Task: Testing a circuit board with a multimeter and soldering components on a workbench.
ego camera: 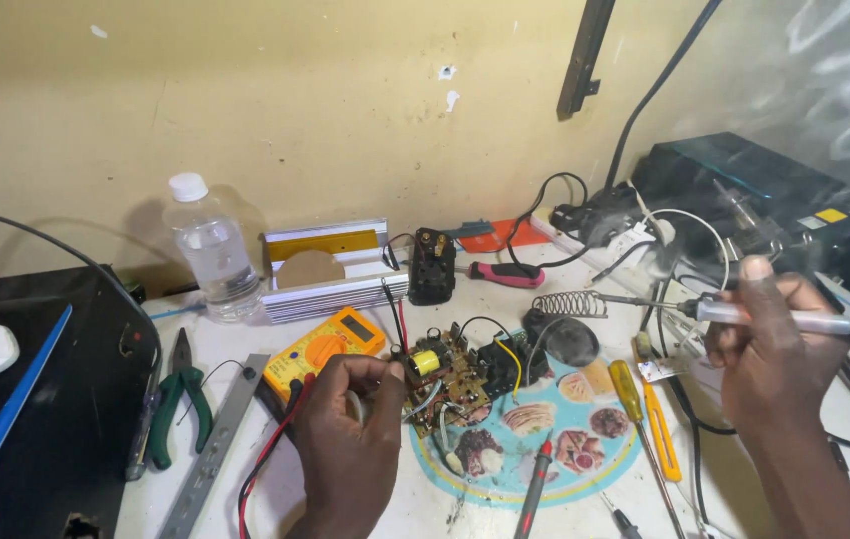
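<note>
My left hand (348, 429) grips the left edge of a small circuit board (455, 374) with a yellow coil, holding it tilted over a round blue patterned plate (584, 469). My right hand (774, 349) is raised at the right, closed around a white-handled soldering iron (784, 319) whose metal tip points left toward a coiled wire stand (569, 303). Smoke drifts in the upper right.
A yellow multimeter (325, 349) with red and black leads lies left of the board. Behind stand a clear water bottle (210, 250), a finned metal case (330, 269) and a black adapter (432, 267). Green pliers (180, 394), screwdrivers (644, 414) and a power strip (604, 225) lie around.
</note>
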